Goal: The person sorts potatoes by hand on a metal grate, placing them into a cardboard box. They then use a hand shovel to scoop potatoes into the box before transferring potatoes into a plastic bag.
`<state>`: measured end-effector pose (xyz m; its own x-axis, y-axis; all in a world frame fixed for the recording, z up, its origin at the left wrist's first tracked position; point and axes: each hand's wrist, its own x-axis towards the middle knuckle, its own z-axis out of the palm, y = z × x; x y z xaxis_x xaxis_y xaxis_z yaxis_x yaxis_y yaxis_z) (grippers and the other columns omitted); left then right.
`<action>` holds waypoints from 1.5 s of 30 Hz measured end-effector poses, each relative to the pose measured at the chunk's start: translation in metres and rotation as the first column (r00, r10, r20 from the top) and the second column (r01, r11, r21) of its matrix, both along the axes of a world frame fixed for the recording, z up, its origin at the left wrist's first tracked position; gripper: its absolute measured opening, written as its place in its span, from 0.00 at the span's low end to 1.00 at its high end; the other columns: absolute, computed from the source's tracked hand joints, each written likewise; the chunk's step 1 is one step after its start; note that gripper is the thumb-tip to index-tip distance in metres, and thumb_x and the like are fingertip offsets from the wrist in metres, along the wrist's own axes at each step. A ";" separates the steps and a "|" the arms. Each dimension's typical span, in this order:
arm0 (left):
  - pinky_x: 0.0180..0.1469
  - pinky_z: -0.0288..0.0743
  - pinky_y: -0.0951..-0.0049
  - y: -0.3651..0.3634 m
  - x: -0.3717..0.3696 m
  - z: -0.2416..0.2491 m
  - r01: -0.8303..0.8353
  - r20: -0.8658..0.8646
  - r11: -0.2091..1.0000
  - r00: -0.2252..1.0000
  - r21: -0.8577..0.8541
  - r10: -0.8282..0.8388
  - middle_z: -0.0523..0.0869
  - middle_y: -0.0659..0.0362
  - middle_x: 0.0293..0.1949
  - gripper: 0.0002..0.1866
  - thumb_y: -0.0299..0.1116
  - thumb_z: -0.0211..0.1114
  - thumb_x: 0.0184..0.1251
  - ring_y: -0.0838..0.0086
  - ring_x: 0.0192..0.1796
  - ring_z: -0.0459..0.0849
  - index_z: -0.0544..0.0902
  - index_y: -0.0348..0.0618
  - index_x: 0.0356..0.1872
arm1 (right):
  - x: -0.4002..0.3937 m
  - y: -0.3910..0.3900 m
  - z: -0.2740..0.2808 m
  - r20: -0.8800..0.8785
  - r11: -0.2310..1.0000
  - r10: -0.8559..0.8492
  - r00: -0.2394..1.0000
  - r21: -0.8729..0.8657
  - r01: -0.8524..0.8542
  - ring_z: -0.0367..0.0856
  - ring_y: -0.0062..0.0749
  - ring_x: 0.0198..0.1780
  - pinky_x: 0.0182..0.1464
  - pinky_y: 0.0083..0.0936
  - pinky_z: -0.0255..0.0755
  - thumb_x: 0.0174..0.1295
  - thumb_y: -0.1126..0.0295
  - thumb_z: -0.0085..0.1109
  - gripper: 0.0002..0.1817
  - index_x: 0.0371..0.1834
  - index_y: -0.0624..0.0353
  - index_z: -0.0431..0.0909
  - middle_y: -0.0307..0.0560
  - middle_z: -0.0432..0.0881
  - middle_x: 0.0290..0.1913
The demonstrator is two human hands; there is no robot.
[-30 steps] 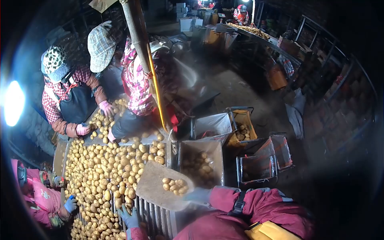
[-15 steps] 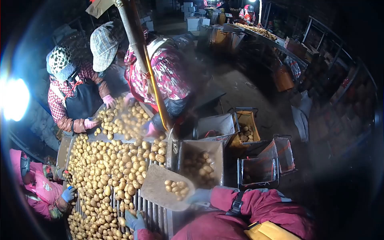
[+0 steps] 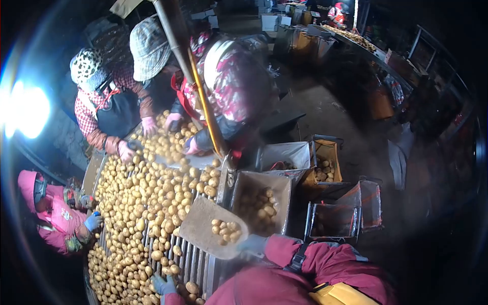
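Reaching at 7 o'clock from the view's middle, touching the yellow-brown, round and oval potatoes point(image 3: 137, 218) with the left hand point(image 3: 163, 285) in its blue-grey glove; fingers bent among them, but cannot tell whether clamped on one. Resting at 6 o'clock, well apart from that, with the blurred blue-gloved right hand point(image 3: 250, 246) at the lower right edge of a flat, tan, round-cornered board point(image 3: 201, 223); cannot tell if closed on the edge or just lying against it. Carrying on this board, at 7 o'clock, a small cluster of potatoes. Spread thickly at 8 o'clock, the main mass of potatoes, partly over a rack of parallel metal bars point(image 3: 195, 262). Just beside the board, between 5 and 6 o'clock, a deep tan lined bin point(image 3: 239, 190) with potatoes inside. Standing at 3 o'clock, a white-lined bin point(image 3: 284, 150) and a yellow-lined bin point(image 3: 328, 147) holding potatoes; at 4 o'clock, a dark, red-edged open bin point(image 3: 333, 223). Leaning over potatoes at 10 o'clock, a person in a spotted hat point(image 3: 96, 109); at 8, a person in a pink hood point(image 3: 61, 218).
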<state>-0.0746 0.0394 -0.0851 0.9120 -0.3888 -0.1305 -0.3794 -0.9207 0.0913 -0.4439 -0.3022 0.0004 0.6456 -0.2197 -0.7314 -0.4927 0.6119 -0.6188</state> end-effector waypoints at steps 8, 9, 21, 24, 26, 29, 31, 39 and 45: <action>0.78 0.47 0.48 -0.171 -0.074 0.037 0.418 -0.021 0.868 0.898 -0.267 -0.439 0.65 0.41 0.74 0.43 0.50 0.73 0.58 0.46 0.78 0.59 0.69 0.44 0.73 | 0.012 -0.011 0.007 -0.144 1.000 -0.024 0.989 -0.002 0.024 0.85 0.33 0.26 0.27 0.26 0.77 0.64 0.54 0.64 0.23 0.43 0.67 0.86 0.51 0.89 0.34; 0.78 0.48 0.48 -0.174 -0.069 0.028 0.452 0.056 0.827 0.886 -0.335 -0.461 0.65 0.41 0.74 0.44 0.50 0.74 0.58 0.46 0.78 0.59 0.68 0.44 0.74 | 0.013 -0.013 0.015 -0.134 0.999 -0.030 0.991 -0.015 0.028 0.85 0.32 0.26 0.27 0.26 0.77 0.64 0.53 0.65 0.23 0.43 0.67 0.86 0.51 0.89 0.34; 0.76 0.57 0.53 -0.032 0.178 0.017 -0.387 0.031 0.919 0.920 -0.074 0.390 0.56 0.39 0.78 0.40 0.54 0.64 0.67 0.44 0.77 0.59 0.62 0.57 0.78 | 0.024 -0.012 -0.005 -0.140 0.997 -0.054 0.989 -0.057 0.046 0.83 0.33 0.28 0.31 0.27 0.74 0.64 0.53 0.66 0.23 0.38 0.68 0.86 0.50 0.87 0.31; 0.75 0.57 0.50 -0.070 0.182 -0.001 -0.434 0.182 0.899 0.891 0.067 0.416 0.56 0.40 0.78 0.39 0.62 0.55 0.69 0.45 0.78 0.58 0.64 0.56 0.77 | 0.028 -0.011 -0.007 -0.186 0.998 -0.054 0.981 -0.039 0.047 0.83 0.32 0.27 0.30 0.25 0.74 0.64 0.55 0.66 0.21 0.39 0.66 0.87 0.49 0.87 0.30; 0.74 0.60 0.54 -0.109 0.158 0.038 -0.141 0.117 0.979 0.985 0.147 0.124 0.69 0.42 0.73 0.35 0.58 0.58 0.69 0.47 0.73 0.67 0.72 0.52 0.72 | 0.028 -0.012 -0.006 -0.183 0.999 -0.037 0.982 -0.011 0.035 0.83 0.32 0.26 0.31 0.25 0.74 0.64 0.54 0.65 0.22 0.40 0.67 0.87 0.49 0.87 0.30; 0.71 0.64 0.59 -0.152 0.158 -0.003 0.226 -0.035 0.957 0.971 -0.182 -0.236 0.82 0.45 0.61 0.31 0.55 0.64 0.66 0.49 0.65 0.77 0.80 0.45 0.64 | 0.029 -0.009 -0.010 -0.219 1.000 -0.017 0.975 0.008 0.020 0.83 0.34 0.27 0.31 0.27 0.75 0.64 0.51 0.63 0.24 0.40 0.67 0.87 0.51 0.87 0.30; 0.70 0.66 0.57 -0.193 0.134 -0.019 0.225 -0.025 0.944 0.971 -0.241 -0.238 0.82 0.43 0.60 0.33 0.56 0.66 0.65 0.50 0.64 0.78 0.80 0.41 0.63 | 0.032 -0.007 0.010 -0.173 0.999 -0.029 0.984 -0.035 0.024 0.83 0.35 0.28 0.32 0.29 0.75 0.65 0.50 0.62 0.25 0.40 0.67 0.87 0.52 0.87 0.31; 0.74 0.60 0.54 -0.163 0.138 -0.021 0.317 0.168 0.845 0.948 -0.430 -0.270 0.71 0.39 0.70 0.33 0.43 0.71 0.64 0.46 0.73 0.67 0.75 0.38 0.68 | 0.030 -0.006 0.000 -0.220 0.999 -0.044 0.975 -0.012 0.042 0.83 0.36 0.28 0.33 0.31 0.76 0.66 0.54 0.60 0.23 0.42 0.68 0.86 0.54 0.88 0.32; 0.70 0.66 0.51 -0.087 0.142 -0.012 0.084 0.149 0.995 0.986 -0.052 -0.075 0.78 0.39 0.63 0.38 0.58 0.68 0.60 0.47 0.68 0.73 0.79 0.39 0.63 | 0.035 -0.007 0.002 -0.193 0.993 -0.106 0.975 0.028 0.114 0.85 0.38 0.27 0.28 0.33 0.77 0.68 0.54 0.60 0.24 0.50 0.68 0.83 0.58 0.88 0.35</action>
